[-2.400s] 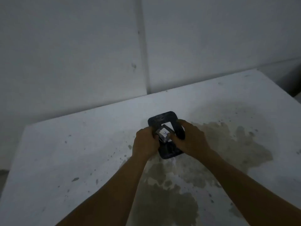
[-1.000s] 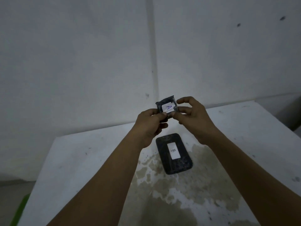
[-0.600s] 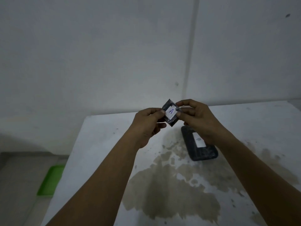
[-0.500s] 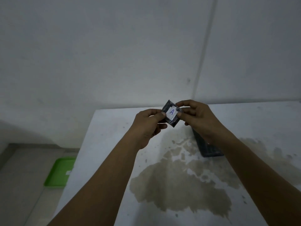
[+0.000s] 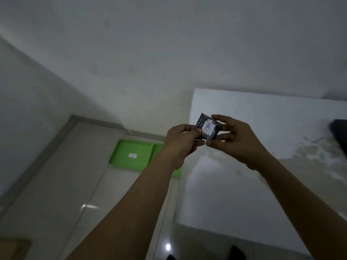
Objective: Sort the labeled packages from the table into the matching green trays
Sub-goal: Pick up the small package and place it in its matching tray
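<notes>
Left hand and right hand pinch the "A" packet together; green tray at 9 o'clock.

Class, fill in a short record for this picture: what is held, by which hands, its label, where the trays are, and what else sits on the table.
held item: small dark package
label: white sticker marked A
held by: left hand and right hand, pinching opposite edges
position: in the air by the table's left edge
table: white, stained
trays: green trays on the floor, left of the table
tray label: white, unreadable
also on table: dark package, cut off at the right edge
</notes>
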